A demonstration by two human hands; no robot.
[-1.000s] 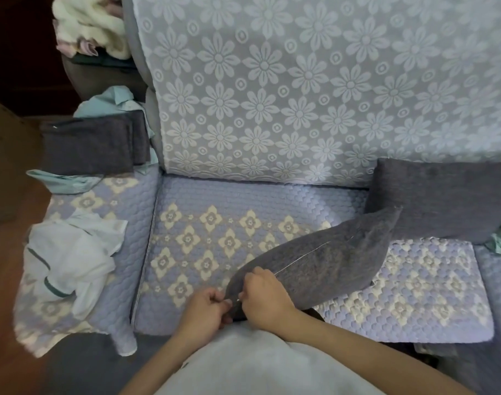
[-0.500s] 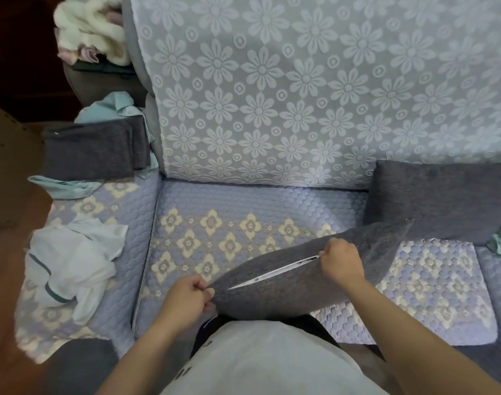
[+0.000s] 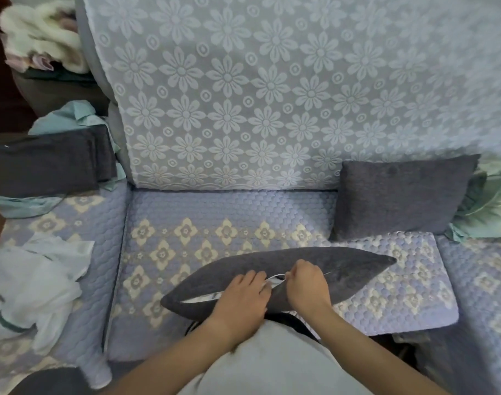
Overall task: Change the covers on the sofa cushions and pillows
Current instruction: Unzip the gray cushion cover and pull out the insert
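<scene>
Head view: both hands sit mid-edge on the dark grey pillow (image 3: 275,277), which lies on the quilted seat cushion (image 3: 215,218) just in front of the person. Left hand (image 3: 240,295) lies over the cover w/ fingers curled at the zip opening, gripping the lip. Right hand (image 3: 306,283) is clenched in a pinch on the zip edge, prob. the slider, tho too small to confirm. Half a sec ago the hands were spread wide, left at the near corner, right far along the seam; now they're nearly touching at the middle. White inner shows in the gap left of the left hand; right of the right hand the seam looks closed. So the zip seems about half run; which way it's going I can't tell. Either way this pillow's cover isn't finished yet.

Beyond & right of the right hand: a second grey pillow (image 3: 403,192) leans on the floral backrest (image 3: 272,89), pale green fabric (image 3: 488,206) beside it. Far left of the left hand: crumpled white cloth (image 3: 35,286), then folded grey covers (image 3: 47,163) further back.
</scene>
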